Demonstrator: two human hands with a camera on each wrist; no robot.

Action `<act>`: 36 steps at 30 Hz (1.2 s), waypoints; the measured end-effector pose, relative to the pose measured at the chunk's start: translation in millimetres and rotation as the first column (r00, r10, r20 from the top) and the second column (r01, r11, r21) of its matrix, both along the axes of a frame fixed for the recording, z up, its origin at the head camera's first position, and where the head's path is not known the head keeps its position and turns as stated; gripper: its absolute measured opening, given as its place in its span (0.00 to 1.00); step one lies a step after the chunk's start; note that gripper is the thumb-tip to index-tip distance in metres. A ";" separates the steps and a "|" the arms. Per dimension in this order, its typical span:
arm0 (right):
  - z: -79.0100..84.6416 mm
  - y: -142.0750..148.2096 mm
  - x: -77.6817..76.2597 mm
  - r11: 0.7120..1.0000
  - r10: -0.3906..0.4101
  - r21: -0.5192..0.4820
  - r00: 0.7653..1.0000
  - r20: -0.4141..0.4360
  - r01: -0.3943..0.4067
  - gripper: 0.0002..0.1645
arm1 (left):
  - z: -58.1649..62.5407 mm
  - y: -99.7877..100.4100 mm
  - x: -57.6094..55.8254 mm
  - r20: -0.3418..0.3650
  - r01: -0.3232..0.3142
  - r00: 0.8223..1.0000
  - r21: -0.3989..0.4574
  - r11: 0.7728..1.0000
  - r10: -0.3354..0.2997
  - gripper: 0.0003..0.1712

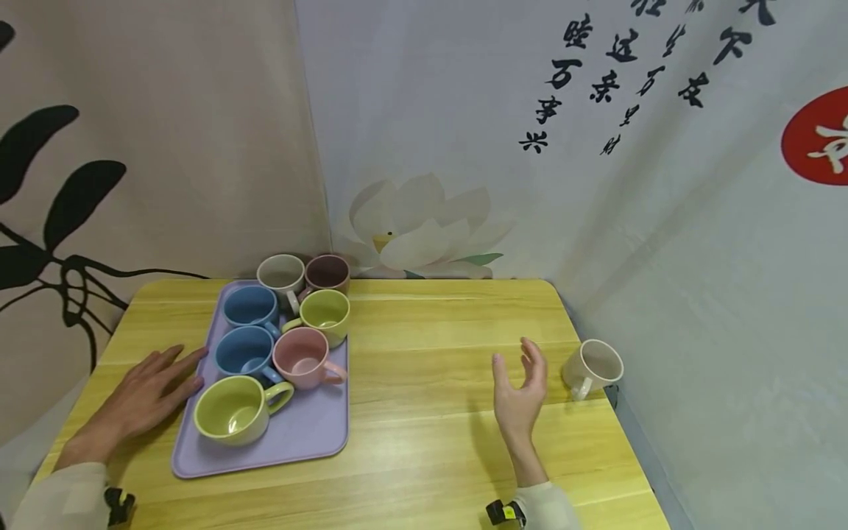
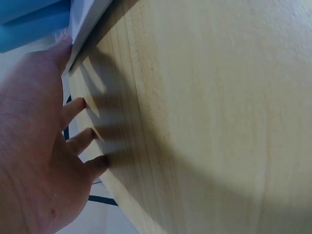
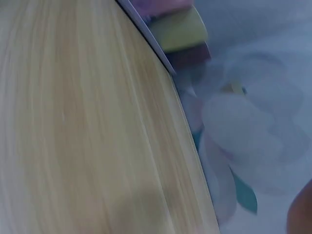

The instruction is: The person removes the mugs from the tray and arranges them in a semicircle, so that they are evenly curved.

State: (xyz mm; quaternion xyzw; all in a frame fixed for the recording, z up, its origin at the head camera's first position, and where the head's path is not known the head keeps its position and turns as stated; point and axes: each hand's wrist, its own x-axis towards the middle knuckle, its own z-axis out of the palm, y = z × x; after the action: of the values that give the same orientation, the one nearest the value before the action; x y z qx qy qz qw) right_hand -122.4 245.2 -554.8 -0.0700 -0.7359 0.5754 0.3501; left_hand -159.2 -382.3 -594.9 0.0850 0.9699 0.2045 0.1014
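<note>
A lavender tray on the table holds several mugs: two blue mugs, two yellow-green mugs, a pink mug, a white mug and a dark brown mug. My left hand lies spread along the tray's left side. In the left wrist view, one digit of that left hand touches the tray's wall and other fingertips reach the tabletop. Over the right half of the table my right hand is raised, thumb and fingers apart, holding nothing. Right of it stands another white mug.
The wooden table has that lone white mug close to its right edge. Behind it hangs a pale curtain with a printed lotus and dark characters. A dark cable shows past the right edge.
</note>
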 end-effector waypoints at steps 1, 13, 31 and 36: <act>-0.1 -7.1 -1.3 0.998 0.055 0.003 0.998 0.023 -0.055 0.34 | 0.1 0.2 0.0 -0.004 0.001 1.000 -0.001 1.000 -0.001 0.43; -13.3 -78.9 -13.2 0.811 0.566 0.007 0.789 0.239 -0.584 0.38 | 0.2 3.5 -3.2 -0.014 -0.005 1.000 -0.010 1.000 0.005 0.43; -20.6 -155.2 -31.7 0.558 0.771 0.015 0.525 0.361 -0.830 0.36 | 0.6 1.0 -0.2 -0.007 -0.023 1.000 -0.035 0.999 0.023 0.43; -18.5 -168.6 -34.2 0.523 0.795 -0.005 0.486 0.363 -0.852 0.34 | 0.4 1.5 0.0 -0.003 -0.022 1.000 -0.027 0.999 0.022 0.43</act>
State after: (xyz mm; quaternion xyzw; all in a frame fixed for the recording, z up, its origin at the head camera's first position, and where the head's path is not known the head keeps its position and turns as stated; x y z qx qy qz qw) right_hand -156.6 76.6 -573.2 0.2308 -0.7722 0.5852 -0.0897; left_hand -159.2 -380.8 -594.5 0.0731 0.9737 0.1921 0.0988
